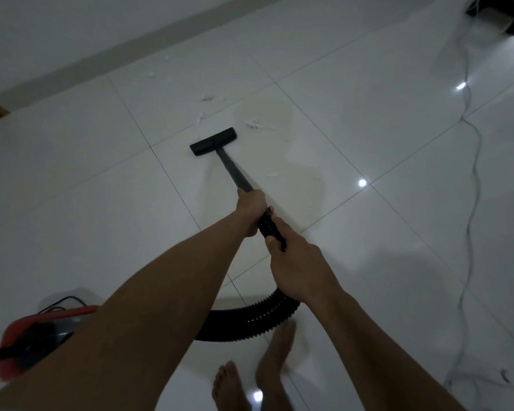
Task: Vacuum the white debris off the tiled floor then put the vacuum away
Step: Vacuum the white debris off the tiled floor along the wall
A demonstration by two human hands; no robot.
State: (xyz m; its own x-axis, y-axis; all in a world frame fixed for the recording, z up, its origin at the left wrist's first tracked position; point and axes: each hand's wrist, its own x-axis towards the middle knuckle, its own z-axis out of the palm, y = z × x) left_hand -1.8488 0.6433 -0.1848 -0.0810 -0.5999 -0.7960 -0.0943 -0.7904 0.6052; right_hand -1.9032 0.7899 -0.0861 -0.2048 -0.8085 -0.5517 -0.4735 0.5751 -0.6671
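Wand (233,170) angled away up-left, floor head (213,141) crosswise, both hands' grip

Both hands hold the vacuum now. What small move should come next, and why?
Probably push the floor nozzle forward and slightly right: white scraps lie just beyond it, and the left hand grips the wand while the right hand grips the hose.

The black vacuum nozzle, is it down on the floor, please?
Down: the black T-shaped nozzle lies flush on the white tiles.
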